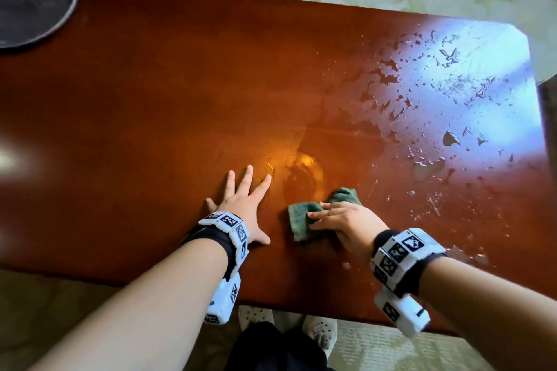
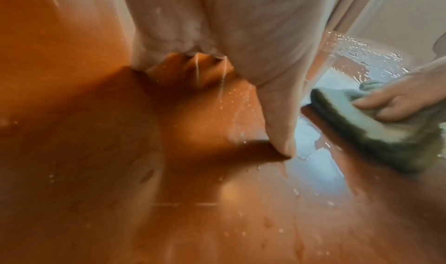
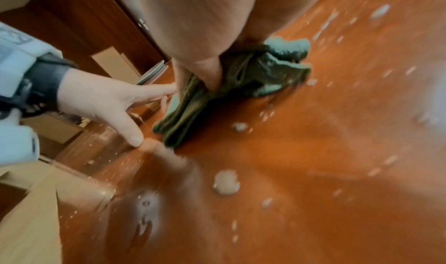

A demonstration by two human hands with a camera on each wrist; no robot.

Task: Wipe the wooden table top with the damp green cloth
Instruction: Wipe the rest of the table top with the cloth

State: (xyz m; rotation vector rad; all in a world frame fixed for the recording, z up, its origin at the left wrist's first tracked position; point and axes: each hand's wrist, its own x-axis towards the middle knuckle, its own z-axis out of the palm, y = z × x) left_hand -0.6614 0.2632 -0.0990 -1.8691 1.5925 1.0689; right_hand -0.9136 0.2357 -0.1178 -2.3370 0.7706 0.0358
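Wet counter (image 1: 180,93) — right hand (image 1: 346,224) grips cloth (image 1: 298,215); at 9 o'clock, left hand (image 1: 241,208) lies flat, fingers (image 1: 245,179) spread wide.

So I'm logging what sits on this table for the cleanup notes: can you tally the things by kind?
Green cloth: 1
Dark round tray: 1
Hands on the table top: 2, left hand, right hand
Total: 4

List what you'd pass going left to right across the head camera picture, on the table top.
Dark round tray at the far left corner → left hand flat on the table → green cloth → right hand pressing the cloth → water drops toward the right end.
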